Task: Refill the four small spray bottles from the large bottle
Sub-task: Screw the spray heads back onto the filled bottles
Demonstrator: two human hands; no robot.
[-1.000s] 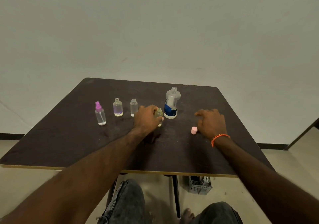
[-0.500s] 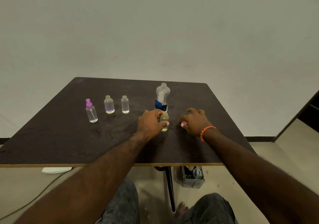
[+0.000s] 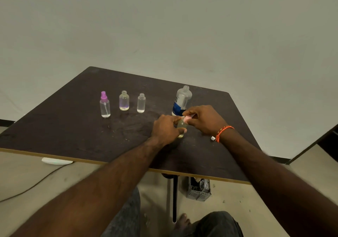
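Left hand [image 3: 165,130] grips the bottle [image 3: 181,127]; right hand [image 3: 204,119] pinches the pink cap [image 3: 187,118] at its mouth — a crooked start could cross-thread, or tip it toward 6 o'clock.

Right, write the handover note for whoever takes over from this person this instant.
Left hand grips the small yellowish clear bottle, upright on the dark brown table.
Right hand pinches the pale pink cap at that bottle's neck; whether it is seated cannot be told.
Large clear bottle with blue label stands uncapped just behind the hands.
To the left: small clear bottle with purple sprayer is closed; two small clear bottles, one purple-tinted, one plain, stand open.
Done: one bottle closed.
Left: finish this cap; check levels in the two open bottles, top up if needed, cap them.
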